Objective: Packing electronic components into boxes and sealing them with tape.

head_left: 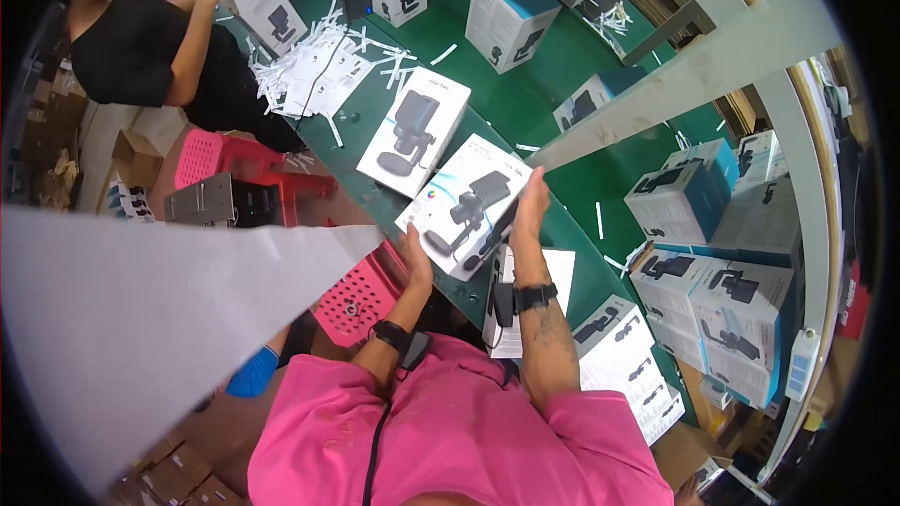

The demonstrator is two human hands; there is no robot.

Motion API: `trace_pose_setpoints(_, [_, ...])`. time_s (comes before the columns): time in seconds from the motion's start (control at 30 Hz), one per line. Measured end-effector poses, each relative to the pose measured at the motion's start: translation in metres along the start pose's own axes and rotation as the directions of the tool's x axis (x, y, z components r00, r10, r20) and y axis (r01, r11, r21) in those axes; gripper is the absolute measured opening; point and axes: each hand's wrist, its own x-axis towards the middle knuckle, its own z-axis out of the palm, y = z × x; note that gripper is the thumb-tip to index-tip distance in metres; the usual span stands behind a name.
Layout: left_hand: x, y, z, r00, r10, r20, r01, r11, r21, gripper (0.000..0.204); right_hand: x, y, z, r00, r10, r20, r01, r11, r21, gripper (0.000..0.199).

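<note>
I hold a white product box point(466, 204) with a picture of a black microphone on its lid, lifted slightly over the green table point(525, 103). My left hand point(413, 258) grips its near left edge from below. My right hand point(531, 203) presses flat against its right side, fingers pointing away from me. A second, similar white box point(415, 130) lies flat on the table just beyond it. Under my right forearm sits a white leaflet point(553, 272) on the table.
Stacks of blue-and-white boxes point(722, 300) stand at the right. More boxes point(511, 14) stand upright farther back among loose paper strips point(323, 61). Another person in black point(141, 47) works at the far left. Pink plastic stools point(356, 295) stand beside the table; a grey beam point(694, 66) crosses above.
</note>
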Motion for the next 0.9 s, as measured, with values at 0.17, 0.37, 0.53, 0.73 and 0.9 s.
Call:
trace_pose_setpoints(0.17, [0.013,0.014,-0.023,0.99,-0.09,-0.111,0.134,0.854,0.503,0.052,-0.075,-0.038,0.027,0.867,-0.493,0.078,0.43,0.66,-0.616,0.098])
trace_pose_setpoints(0.37, [-0.04,0.152,0.062,0.494,0.741,0.455,-0.804,0.191,0.563,0.054,-0.082,0.016,0.018,0.974,-0.094,0.207,0.156,0.94,-0.304,0.09])
trace_pose_setpoints(0.53, [0.103,0.197,0.112,0.78,0.581,0.233,-0.383,0.15,0.911,0.08,-0.069,0.035,0.048,0.974,-0.187,0.124,0.208,0.961,-0.182,0.075])
trace_pose_setpoints(0.73, [0.127,0.21,0.1,0.741,0.485,0.464,-0.544,0.027,0.839,0.073,-0.035,0.041,0.07,0.981,-0.14,0.138,0.167,0.962,-0.214,0.082])
trace_pose_setpoints(0.9, [0.138,0.215,0.063,0.648,0.505,0.57,-0.663,0.005,0.749,0.054,-0.033,0.037,0.088,0.991,-0.042,0.123,0.064,0.983,-0.174,0.086])
